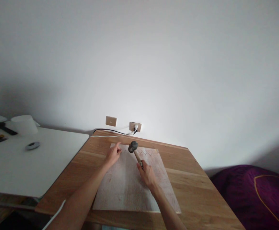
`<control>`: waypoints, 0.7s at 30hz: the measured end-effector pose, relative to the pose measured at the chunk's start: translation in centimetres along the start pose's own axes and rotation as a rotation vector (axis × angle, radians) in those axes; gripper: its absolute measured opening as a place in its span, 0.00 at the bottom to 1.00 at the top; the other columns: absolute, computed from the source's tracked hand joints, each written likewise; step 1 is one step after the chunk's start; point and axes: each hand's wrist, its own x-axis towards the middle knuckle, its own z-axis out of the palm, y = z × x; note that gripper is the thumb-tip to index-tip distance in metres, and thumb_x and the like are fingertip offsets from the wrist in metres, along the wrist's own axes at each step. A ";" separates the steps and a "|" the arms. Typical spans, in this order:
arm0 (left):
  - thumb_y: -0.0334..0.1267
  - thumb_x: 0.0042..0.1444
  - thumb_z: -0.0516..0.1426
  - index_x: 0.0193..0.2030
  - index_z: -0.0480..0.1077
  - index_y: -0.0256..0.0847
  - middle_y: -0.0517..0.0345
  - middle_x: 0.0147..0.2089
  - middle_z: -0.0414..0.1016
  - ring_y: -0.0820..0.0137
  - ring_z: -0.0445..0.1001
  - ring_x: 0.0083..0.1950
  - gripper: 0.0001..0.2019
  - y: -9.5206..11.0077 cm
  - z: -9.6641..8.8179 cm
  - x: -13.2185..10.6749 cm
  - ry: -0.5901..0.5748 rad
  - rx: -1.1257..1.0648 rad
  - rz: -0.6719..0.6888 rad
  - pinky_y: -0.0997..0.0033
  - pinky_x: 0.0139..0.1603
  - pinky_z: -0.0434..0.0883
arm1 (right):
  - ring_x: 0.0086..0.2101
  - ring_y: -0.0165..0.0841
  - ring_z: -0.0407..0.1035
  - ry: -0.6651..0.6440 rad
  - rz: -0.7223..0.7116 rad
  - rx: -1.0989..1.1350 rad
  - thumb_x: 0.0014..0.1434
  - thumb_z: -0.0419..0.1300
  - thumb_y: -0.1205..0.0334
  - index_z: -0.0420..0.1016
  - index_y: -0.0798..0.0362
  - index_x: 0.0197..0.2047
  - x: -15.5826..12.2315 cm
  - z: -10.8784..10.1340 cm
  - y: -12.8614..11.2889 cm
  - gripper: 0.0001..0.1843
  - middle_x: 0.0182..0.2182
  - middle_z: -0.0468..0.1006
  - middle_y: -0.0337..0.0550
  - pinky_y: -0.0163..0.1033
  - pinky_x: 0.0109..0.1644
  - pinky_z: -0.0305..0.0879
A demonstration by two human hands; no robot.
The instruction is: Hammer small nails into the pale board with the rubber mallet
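My right hand (147, 175) is closed around the wooden handle of a hammer (133, 147). Its dark, rounded head is raised over the far part of a pale wooden board (125, 188). My left hand (114, 155) is at the board's far left edge, fingers curled in and thumb near the index finger; whatever they may hold is too small to make out. Just right of those fingertips, a tiny thin nail (125, 151) appears on the board. Several loose nails (145, 152) lie beyond the hammer handle.
The board lies on a wooden table (192, 188) against the wall. Cables run to a wall socket (135, 127) behind it. On the white table (65, 150) at left are a white paper roll (24, 125), a tape roll (32, 146) and tools. A purple cushion (240, 195) sits at right.
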 end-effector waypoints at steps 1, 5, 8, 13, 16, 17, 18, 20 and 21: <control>0.28 0.58 0.59 0.64 0.67 0.43 0.58 0.39 0.81 0.66 0.80 0.43 0.26 0.0 0.0 0.0 -0.003 -0.006 -0.004 0.63 0.52 0.75 | 0.33 0.39 0.78 -0.004 -0.001 0.000 0.73 0.50 0.55 0.75 0.52 0.48 -0.1 -0.2 0.0 0.15 0.30 0.81 0.45 0.36 0.33 0.57; 0.31 0.53 0.64 0.69 0.63 0.44 0.53 0.50 0.81 0.62 0.79 0.48 0.35 0.4 0.1 -0.2 0.036 0.029 -0.006 0.57 0.57 0.75 | 0.34 0.39 0.78 0.000 -0.034 -0.008 0.75 0.48 0.54 0.75 0.52 0.49 0.3 -0.3 -1.5 0.16 0.32 0.82 0.46 0.37 0.35 0.59; 0.36 0.50 0.67 0.69 0.62 0.42 0.45 0.59 0.76 0.56 0.77 0.56 0.39 0.7 -0.1 -0.3 0.079 0.054 0.016 0.52 0.62 0.73 | 0.36 0.39 0.79 -0.003 -0.068 -0.033 0.75 0.49 0.54 0.75 0.51 0.53 1.0 0.4 -3.4 0.16 0.35 0.83 0.46 0.36 0.36 0.60; 0.36 0.48 0.68 0.70 0.59 0.41 0.42 0.66 0.70 0.50 0.70 0.67 0.41 0.8 -0.1 -0.4 0.081 0.051 0.046 0.49 0.68 0.69 | 0.37 0.38 0.79 -0.068 -0.058 -0.058 0.72 0.54 0.58 0.75 0.52 0.46 1.8 1.7 -4.6 0.10 0.34 0.82 0.47 0.35 0.35 0.59; 0.36 0.50 0.66 0.71 0.57 0.40 0.41 0.66 0.69 0.51 0.70 0.67 0.41 0.5 0.1 -0.5 0.083 0.061 0.047 0.47 0.70 0.67 | 0.27 0.33 0.75 -0.042 -0.023 0.205 0.71 0.52 0.52 0.71 0.52 0.42 0.7 2.0 -3.4 0.14 0.28 0.77 0.41 0.34 0.29 0.58; 0.36 0.52 0.65 0.71 0.57 0.40 0.41 0.66 0.69 0.52 0.70 0.66 0.40 0.5 0.1 -0.5 0.085 0.061 0.056 0.47 0.70 0.66 | 0.22 0.31 0.71 -0.040 0.032 0.341 0.70 0.51 0.46 0.69 0.51 0.40 0.0 2.0 -2.8 0.17 0.27 0.75 0.39 0.34 0.25 0.57; 0.37 0.54 0.64 0.71 0.57 0.40 0.42 0.65 0.69 0.53 0.71 0.65 0.39 0.4 0.1 -0.6 0.089 0.059 0.066 0.48 0.70 0.66 | 0.18 0.29 0.67 -0.034 0.096 0.479 0.68 0.50 0.40 0.68 0.50 0.39 -0.9 2.0 -2.1 0.21 0.27 0.73 0.37 0.34 0.22 0.56; 0.38 0.57 0.62 0.71 0.58 0.41 0.44 0.62 0.72 0.56 0.73 0.64 0.35 0.4 0.0 -0.6 0.101 0.052 0.079 0.50 0.70 0.66 | 0.16 0.28 0.64 0.012 0.200 0.706 0.62 0.50 0.29 0.65 0.49 0.36 -2.9 1.9 -0.6 0.29 0.27 0.71 0.35 0.34 0.18 0.55; 0.38 0.58 0.61 0.70 0.59 0.41 0.45 0.60 0.73 0.57 0.73 0.62 0.34 0.5 0.0 -0.6 0.112 0.051 0.077 0.51 0.69 0.67 | 0.16 0.28 0.64 0.043 0.231 0.777 0.60 0.51 0.26 0.64 0.48 0.34 -4.0 1.8 0.2 0.31 0.25 0.70 0.34 0.34 0.18 0.56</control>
